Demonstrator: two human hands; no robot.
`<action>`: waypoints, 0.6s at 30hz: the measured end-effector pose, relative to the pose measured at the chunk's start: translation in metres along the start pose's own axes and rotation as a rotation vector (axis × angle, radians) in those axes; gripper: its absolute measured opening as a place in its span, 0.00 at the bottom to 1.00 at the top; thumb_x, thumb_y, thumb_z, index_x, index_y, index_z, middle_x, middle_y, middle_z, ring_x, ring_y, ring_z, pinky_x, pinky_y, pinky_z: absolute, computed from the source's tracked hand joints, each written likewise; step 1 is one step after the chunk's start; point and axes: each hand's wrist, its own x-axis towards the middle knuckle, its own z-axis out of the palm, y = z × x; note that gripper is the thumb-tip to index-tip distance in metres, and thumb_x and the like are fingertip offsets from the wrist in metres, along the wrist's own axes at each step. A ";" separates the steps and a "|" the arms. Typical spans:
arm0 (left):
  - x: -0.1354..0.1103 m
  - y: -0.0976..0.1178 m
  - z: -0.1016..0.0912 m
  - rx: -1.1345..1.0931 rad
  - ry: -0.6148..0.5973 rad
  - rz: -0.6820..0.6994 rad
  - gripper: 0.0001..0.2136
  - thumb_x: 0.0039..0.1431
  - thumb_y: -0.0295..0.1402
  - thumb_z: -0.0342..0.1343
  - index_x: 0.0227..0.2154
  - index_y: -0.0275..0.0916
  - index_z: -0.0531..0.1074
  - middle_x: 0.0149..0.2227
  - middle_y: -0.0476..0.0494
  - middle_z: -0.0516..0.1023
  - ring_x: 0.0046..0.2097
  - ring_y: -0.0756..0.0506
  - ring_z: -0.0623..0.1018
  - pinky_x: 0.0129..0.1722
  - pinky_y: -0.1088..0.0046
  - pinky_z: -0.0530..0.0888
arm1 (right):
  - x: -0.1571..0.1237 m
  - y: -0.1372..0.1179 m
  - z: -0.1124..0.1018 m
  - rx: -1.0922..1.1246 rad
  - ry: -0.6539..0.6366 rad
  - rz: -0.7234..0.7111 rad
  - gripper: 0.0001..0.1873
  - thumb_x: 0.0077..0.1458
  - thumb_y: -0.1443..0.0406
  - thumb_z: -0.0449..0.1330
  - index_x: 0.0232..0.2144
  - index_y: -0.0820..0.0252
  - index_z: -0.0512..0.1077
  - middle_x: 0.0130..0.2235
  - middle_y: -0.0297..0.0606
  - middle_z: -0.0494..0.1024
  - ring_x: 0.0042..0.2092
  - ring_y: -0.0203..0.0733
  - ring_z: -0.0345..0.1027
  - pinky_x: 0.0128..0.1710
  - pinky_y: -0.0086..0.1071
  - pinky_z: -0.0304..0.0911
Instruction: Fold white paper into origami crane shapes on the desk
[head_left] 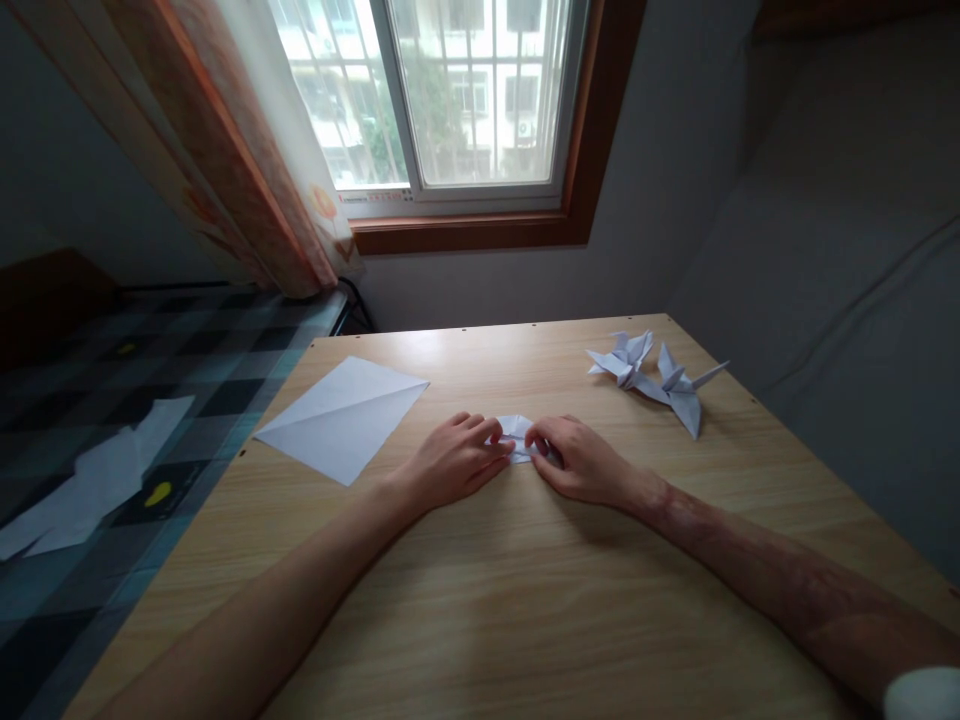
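Folded paper (517, 426) sits inward from the far edge of the wooden surface (480, 610), pinched by fingers of the left hand (456, 462) and right hand (583, 460) (its ends hidden), apparently mid-crease, seeming to call for even pressing next.

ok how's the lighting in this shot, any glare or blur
Head view: the window is bright and washes out the building behind it, while the side walls look dim; the wooden tabletop has a pale sheen at its far side; the folded paper is soft, its fine creases hard to read.
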 end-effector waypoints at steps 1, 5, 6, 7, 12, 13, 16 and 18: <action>0.001 0.003 0.000 0.003 -0.008 -0.013 0.14 0.79 0.39 0.50 0.54 0.43 0.79 0.45 0.40 0.79 0.43 0.43 0.78 0.47 0.63 0.73 | -0.001 0.000 0.000 0.025 -0.008 -0.004 0.09 0.59 0.74 0.62 0.40 0.57 0.74 0.33 0.34 0.77 0.35 0.42 0.68 0.42 0.36 0.62; 0.004 0.014 0.000 -0.003 -0.013 -0.066 0.17 0.78 0.44 0.49 0.53 0.39 0.78 0.44 0.39 0.79 0.43 0.41 0.79 0.46 0.61 0.75 | -0.003 0.004 0.001 0.138 0.001 0.037 0.14 0.59 0.75 0.61 0.44 0.56 0.77 0.32 0.31 0.76 0.30 0.39 0.66 0.35 0.33 0.61; 0.004 0.016 0.000 -0.003 -0.013 -0.076 0.19 0.78 0.46 0.50 0.53 0.38 0.78 0.45 0.38 0.79 0.44 0.41 0.79 0.46 0.60 0.75 | -0.003 0.006 0.001 0.166 0.026 0.064 0.14 0.61 0.74 0.60 0.46 0.56 0.77 0.32 0.31 0.76 0.29 0.38 0.65 0.33 0.33 0.61; 0.005 0.017 -0.001 -0.003 -0.013 -0.083 0.20 0.77 0.47 0.50 0.53 0.38 0.78 0.45 0.37 0.80 0.44 0.40 0.80 0.46 0.60 0.76 | -0.003 0.007 0.001 0.185 0.056 0.082 0.14 0.62 0.74 0.59 0.47 0.56 0.76 0.33 0.32 0.77 0.30 0.39 0.66 0.33 0.33 0.62; 0.004 0.016 -0.001 -0.070 -0.010 -0.052 0.19 0.76 0.47 0.52 0.54 0.38 0.78 0.48 0.37 0.82 0.48 0.39 0.83 0.49 0.60 0.79 | 0.001 0.017 -0.004 0.056 0.131 -0.053 0.13 0.63 0.73 0.61 0.46 0.54 0.78 0.48 0.44 0.80 0.51 0.52 0.73 0.53 0.47 0.70; 0.003 0.014 -0.001 -0.094 -0.003 -0.045 0.18 0.76 0.45 0.52 0.54 0.38 0.78 0.49 0.38 0.83 0.49 0.40 0.83 0.50 0.61 0.80 | 0.002 0.018 -0.005 0.032 0.104 -0.083 0.13 0.63 0.73 0.61 0.46 0.53 0.79 0.49 0.44 0.81 0.52 0.53 0.73 0.54 0.48 0.70; 0.002 0.012 0.000 -0.144 0.031 -0.057 0.16 0.77 0.41 0.51 0.52 0.39 0.79 0.53 0.39 0.83 0.51 0.41 0.85 0.53 0.63 0.81 | 0.002 0.019 -0.008 0.007 0.021 -0.146 0.13 0.64 0.73 0.62 0.46 0.52 0.79 0.50 0.43 0.83 0.53 0.52 0.74 0.56 0.48 0.71; 0.003 0.013 0.002 -0.148 0.059 -0.091 0.15 0.77 0.42 0.53 0.50 0.39 0.80 0.53 0.40 0.84 0.52 0.40 0.85 0.54 0.62 0.81 | 0.002 0.019 -0.008 -0.008 -0.013 -0.171 0.13 0.64 0.72 0.64 0.48 0.52 0.79 0.52 0.43 0.83 0.54 0.52 0.75 0.58 0.49 0.70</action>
